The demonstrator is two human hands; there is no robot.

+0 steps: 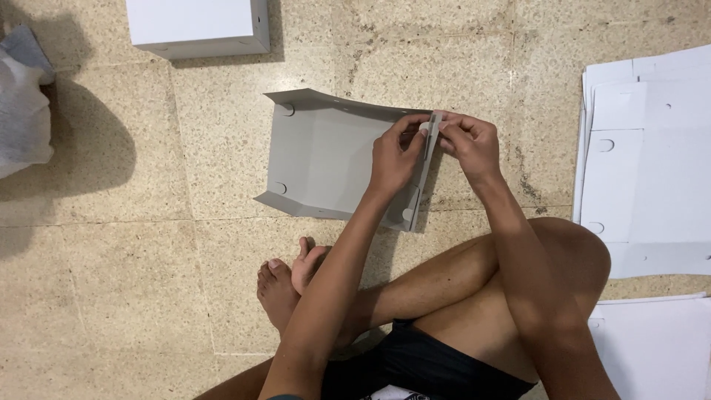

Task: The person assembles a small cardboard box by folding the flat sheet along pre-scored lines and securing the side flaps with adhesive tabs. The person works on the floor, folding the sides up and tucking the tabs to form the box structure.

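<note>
A grey cardboard box blank lies on the tiled floor in front of my crossed legs, its side flaps partly folded up. My left hand and my right hand both pinch the upright right flap of the cardboard near its far corner, fingertips meeting at the fold. Round tab cut-outs show at the cardboard's corners.
A finished white box stands on the floor at the top left. A stack of flat white cardboard sheets lies to the right, with more sheets at the lower right. A grey cloth bundle sits at the left edge.
</note>
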